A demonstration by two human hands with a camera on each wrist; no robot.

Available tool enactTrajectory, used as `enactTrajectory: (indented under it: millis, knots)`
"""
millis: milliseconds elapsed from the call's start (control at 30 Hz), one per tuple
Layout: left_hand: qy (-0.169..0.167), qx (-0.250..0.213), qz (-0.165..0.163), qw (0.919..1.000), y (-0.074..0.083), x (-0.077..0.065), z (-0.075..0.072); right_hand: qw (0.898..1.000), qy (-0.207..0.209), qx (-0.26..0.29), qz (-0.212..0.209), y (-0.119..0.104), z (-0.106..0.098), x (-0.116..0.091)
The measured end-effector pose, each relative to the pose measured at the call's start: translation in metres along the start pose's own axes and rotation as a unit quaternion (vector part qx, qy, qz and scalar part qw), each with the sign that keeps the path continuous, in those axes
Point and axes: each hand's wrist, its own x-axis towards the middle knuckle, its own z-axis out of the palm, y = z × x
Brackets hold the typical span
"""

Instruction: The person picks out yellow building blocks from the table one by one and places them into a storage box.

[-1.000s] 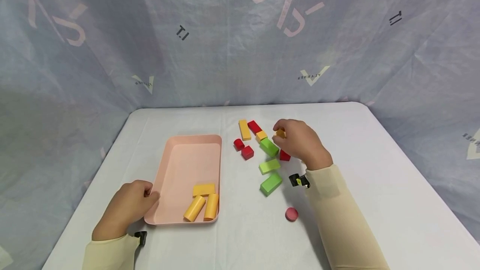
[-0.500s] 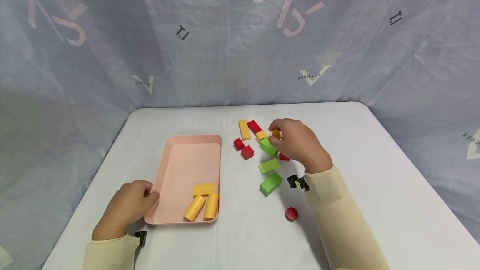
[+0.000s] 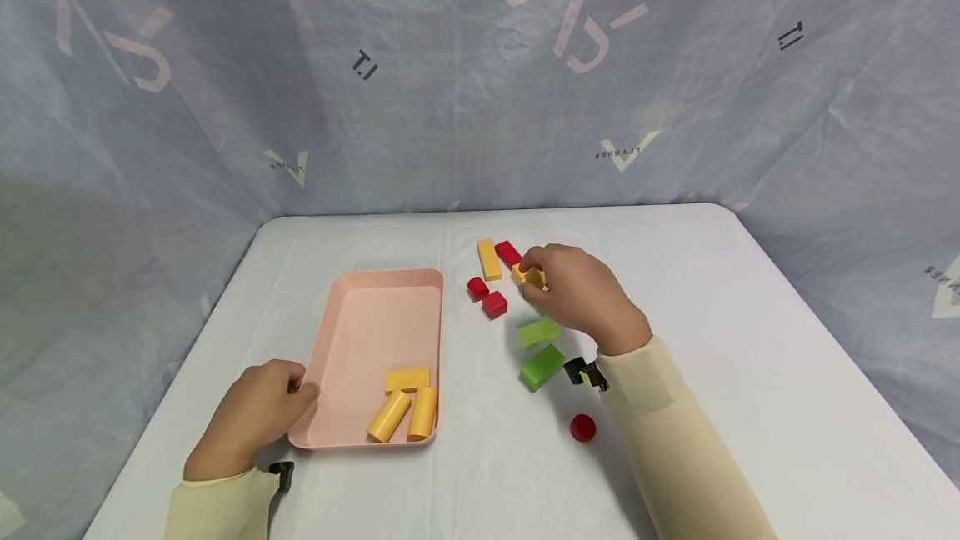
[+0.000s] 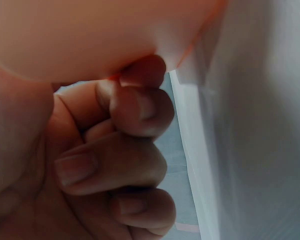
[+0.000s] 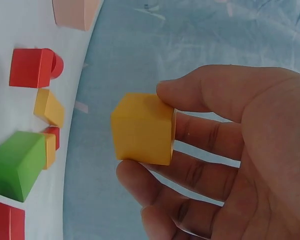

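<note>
In the head view, we see the left hand [image 3: 258, 408] gripping the pink tray [image 3: 382, 323] by its left wall, towards the near corner; we judge that this steadies it. Two yellow cylinders [image 3: 389, 417] lie on their sides beside a yellow rectangular block [image 3: 408, 379] in the tray's near right corner, where the walls likely check rolling. Right of the tray, the right hand [image 3: 585, 292] pinches a yellow block [image 3: 534, 277] over the green blocks [image 3: 542, 367].

In the left wrist view, we find the fingers curled below the tray, one fingertip against its wall; we cannot see the thumb's tip.

In the right wrist view, thumb and fingertips press opposite sides of the yellow block, a light hold that probably suits its flat faces. We see a red cube [image 5: 30, 68] between it and the tray.
</note>
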Motion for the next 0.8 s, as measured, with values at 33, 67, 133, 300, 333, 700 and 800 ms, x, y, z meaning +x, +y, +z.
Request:
enactTrajectory:
  millis: [33,67,133,300,333,700,800]
  knots:
    - [-0.001,-0.001,-0.001,1.0,0.0,0.0,0.0,1.0,0.0,-0.002,-0.002,-0.001,0.0,0.0]
    - [-0.001,-0.001,-0.003,1.0,0.0,0.0,0.0,1.0,0.001,-0.003,-0.004,-0.002,0.0,-0.001]
    - [-0.003,-0.002,-0.002,1.0,-0.001,0.001,0.0,1.0,0.001,-0.004,-0.011,-0.005,0.001,-0.002]
    - [-0.003,0.001,0.0,1.0,-0.002,0.001,0.0,0.999,0.007,-0.002,-0.048,-0.013,0.003,-0.003]
    - [-0.002,0.002,0.0,1.0,-0.002,0.001,0.0,0.998,0.009,-0.004,-0.055,-0.014,0.003,-0.004]
    - [0.018,0.009,0.017,0.9997,-0.001,0.0,0.0,0.996,0.014,-0.013,-0.088,-0.028,0.004,-0.008]
    - [0.013,0.005,0.015,0.9998,-0.001,0.0,0.0,0.995,0.016,-0.025,-0.092,-0.031,0.006,-0.009]
